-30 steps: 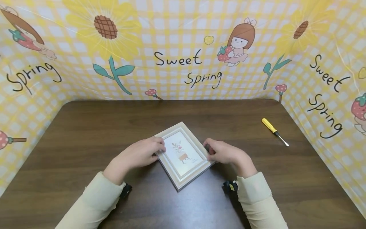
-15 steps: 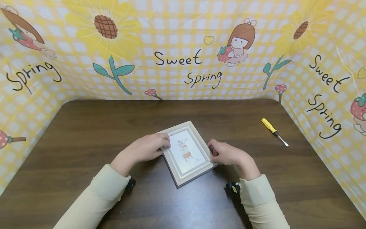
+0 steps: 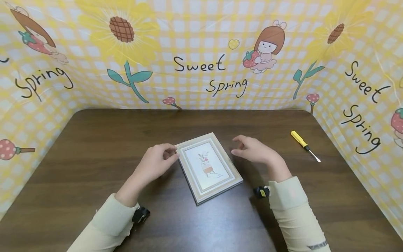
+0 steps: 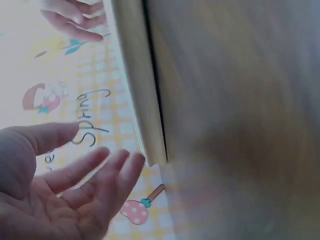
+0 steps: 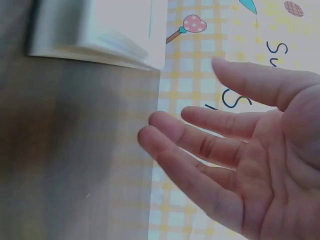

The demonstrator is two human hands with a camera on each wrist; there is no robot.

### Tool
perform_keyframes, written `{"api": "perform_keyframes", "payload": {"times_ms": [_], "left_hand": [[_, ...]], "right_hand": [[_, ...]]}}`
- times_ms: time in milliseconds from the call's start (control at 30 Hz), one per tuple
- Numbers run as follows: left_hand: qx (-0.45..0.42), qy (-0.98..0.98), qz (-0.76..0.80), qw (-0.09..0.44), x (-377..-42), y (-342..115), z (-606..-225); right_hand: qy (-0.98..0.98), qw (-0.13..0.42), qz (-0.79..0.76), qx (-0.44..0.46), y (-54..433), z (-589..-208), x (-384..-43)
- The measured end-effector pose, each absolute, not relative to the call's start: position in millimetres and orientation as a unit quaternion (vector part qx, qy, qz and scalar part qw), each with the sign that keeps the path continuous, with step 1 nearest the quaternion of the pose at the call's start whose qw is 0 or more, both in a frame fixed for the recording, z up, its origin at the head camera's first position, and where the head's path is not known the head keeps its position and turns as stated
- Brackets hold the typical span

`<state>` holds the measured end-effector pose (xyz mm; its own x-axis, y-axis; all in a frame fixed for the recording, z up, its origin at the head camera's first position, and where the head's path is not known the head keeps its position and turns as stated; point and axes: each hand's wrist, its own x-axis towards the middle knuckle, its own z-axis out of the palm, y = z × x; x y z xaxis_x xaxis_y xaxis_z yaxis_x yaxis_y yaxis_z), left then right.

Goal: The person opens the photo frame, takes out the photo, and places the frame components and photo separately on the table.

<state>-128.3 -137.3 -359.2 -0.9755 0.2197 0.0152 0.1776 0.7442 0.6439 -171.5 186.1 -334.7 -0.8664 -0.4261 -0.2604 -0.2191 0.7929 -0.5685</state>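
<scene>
Grip state: wide at both hands. The left hand (image 3: pixel 157 159) has its thumb parted from its relaxed fingers, with the fingertips at the left corner of the picture frame (image 3: pixel 190 175); whether they touch it cannot be told. The right hand (image 3: pixel 255 150), fingers loosely extended and thumb apart, is positioned just off the right side of the picture frame. The picture frame lies flat on the table (image 3: pixel 126 129) between the two hands, face up and set askew, with a pale moulded border around a print (image 3: pixel 208 164) of a plant in an orange pot. The screwdriver (image 3: pixel 300 140), yellow-handled, lies to the right of the picture frame, past the right hand, with its shaft toward the near right. A yellow-and-white checked cloth (image 3: pixel 201 38) stands behind the picture frame and to both sides.
</scene>
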Motion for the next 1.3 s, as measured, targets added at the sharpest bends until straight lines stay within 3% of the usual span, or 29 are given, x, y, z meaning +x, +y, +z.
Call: {"api": "perform_keyframes", "payload": {"times_ms": [233,633,1300], "left_hand": [[0.020,0.888,0.448,0.106,-117,-136,-360],[-0.029,0.840,0.526,0.131,-109,-124,-373],[-0.057,0.778,0.604,0.166,-128,-120,-373]], "right_hand": [[0.910,0.213,-0.314,-0.167,174,-331,-196],[0.893,0.255,-0.350,-0.123,149,-346,-221],[0.901,0.270,-0.330,-0.084,137,-357,-220]]}}
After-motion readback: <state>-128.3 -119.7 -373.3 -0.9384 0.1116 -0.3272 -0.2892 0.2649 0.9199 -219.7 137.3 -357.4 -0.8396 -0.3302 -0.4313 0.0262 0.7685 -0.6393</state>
